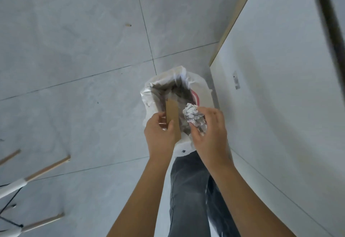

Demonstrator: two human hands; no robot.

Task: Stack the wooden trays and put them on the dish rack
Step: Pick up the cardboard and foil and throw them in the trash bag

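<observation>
My left hand [160, 134] grips a flat brown wooden tray [173, 117], held on edge and tilted over a bin. My right hand [211, 134] holds a crumpled white paper ball [194, 118] just right of the tray. Both hang above the open mouth of a bin lined with a white plastic bag [201, 89], which stands on the floor below. No dish rack is in view.
A white cabinet front [280, 87] with a wooden edge rises on the right, close to the bin. Grey tiled floor [74, 50] spreads to the left. Wooden chair legs [46, 167] stand at the lower left. My leg in dark jeans [188, 190] is below the bin.
</observation>
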